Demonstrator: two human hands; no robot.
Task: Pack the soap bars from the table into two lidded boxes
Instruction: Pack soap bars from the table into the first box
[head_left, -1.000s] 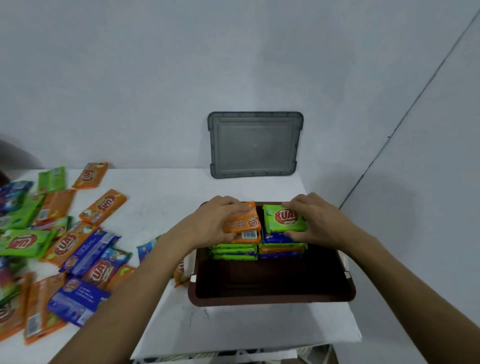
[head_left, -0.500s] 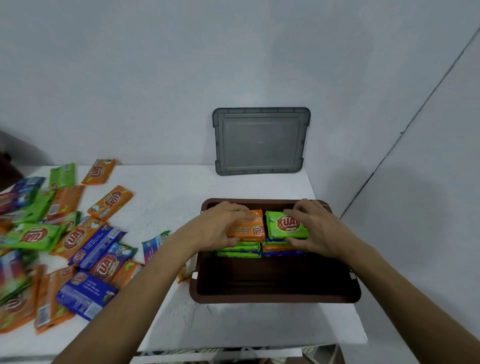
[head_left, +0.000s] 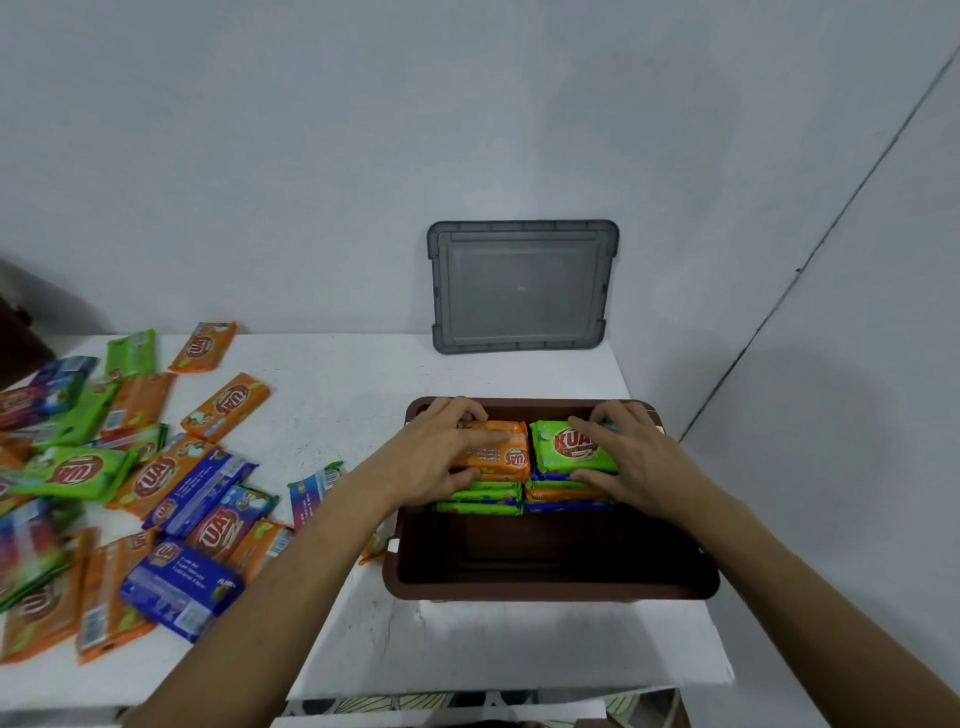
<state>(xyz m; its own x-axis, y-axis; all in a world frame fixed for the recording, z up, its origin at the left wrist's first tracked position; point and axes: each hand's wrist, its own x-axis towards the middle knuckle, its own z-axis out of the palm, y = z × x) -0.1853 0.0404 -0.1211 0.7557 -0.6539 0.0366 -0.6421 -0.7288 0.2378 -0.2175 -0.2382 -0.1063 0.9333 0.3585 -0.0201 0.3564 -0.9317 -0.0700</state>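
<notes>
A brown box (head_left: 545, 590) stands open at the table's right end. Two stacks of wrapped soap bars fill its far half. My left hand (head_left: 436, 457) grips the orange soap bar (head_left: 501, 452) on top of the left stack. My right hand (head_left: 631, 460) grips the green soap bar (head_left: 563, 449) on top of the right stack. Green, orange and blue bars (head_left: 483, 499) lie under them. The box's near half holds nothing. Several loose soap bars (head_left: 171, 483) in orange, green and blue wrappers lie scattered over the table's left side.
A grey lid (head_left: 522, 286) leans upright against the wall behind the box. The white table (head_left: 337, 395) ends just right of the box, near a wall corner. A dark object (head_left: 21, 332) shows at the far left edge.
Both hands have lowered the orange and green bars down onto the two stacks inside the box. The view has shifted slightly.
</notes>
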